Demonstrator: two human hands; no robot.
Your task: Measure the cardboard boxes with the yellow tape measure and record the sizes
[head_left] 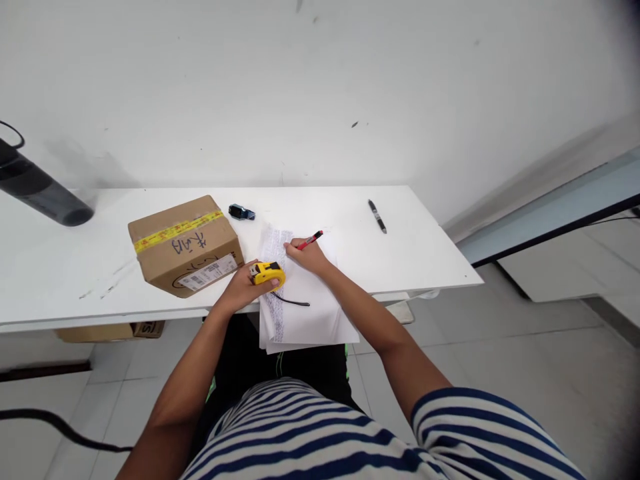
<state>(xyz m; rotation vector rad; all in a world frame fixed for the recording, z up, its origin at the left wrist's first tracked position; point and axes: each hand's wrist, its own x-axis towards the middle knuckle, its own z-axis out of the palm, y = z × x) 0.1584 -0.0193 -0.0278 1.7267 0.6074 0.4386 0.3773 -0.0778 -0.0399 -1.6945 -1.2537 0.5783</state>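
My left hand [243,288] is closed around a yellow tape measure [270,274] with a black wrist strap, just over the left edge of some paper sheets [310,307]. A red pen [311,241] with a black end is gripped in my right hand [306,255], which rests on the upper part of the paper. The pen's writing tip is hidden by the fingers. Along the left side of the top sheet runs a band of dense writing or print, too small to read. The sheets overhang the table's front edge.
A taped cardboard box [187,247] stands left of my left hand. Behind it lies a dark watch-like object [241,213]. A black pen [377,217] lies on the white table [415,247] to the right. A dark bottle [43,190] stands far left, by the wall.
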